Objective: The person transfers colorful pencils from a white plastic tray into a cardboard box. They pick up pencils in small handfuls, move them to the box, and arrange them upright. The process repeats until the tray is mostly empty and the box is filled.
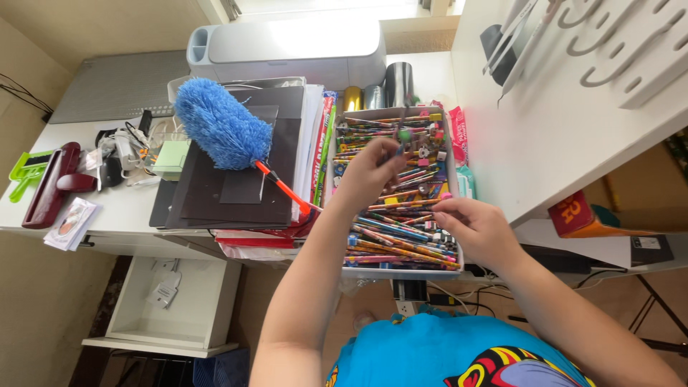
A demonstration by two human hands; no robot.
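Observation:
A white tray (451, 154) full of several colourful pencils (401, 236) sits on the desk before me. My left hand (369, 172) is raised over the tray, fingers pinched on a pencil with a green eraser tip (404, 134) that points up. My right hand (476, 229) rests on the pile at the tray's near right, fingers curled around some pencils. Small shaped erasers top many of the pencils.
A blue fluffy duster (222, 125) with an orange handle lies on a stack of dark sheets (236, 186) to the left. A grey machine (287, 46) stands behind. Metallic rolls (398, 82), a red stapler-like tool (46, 186), cables, a white shelf (566, 107) at right.

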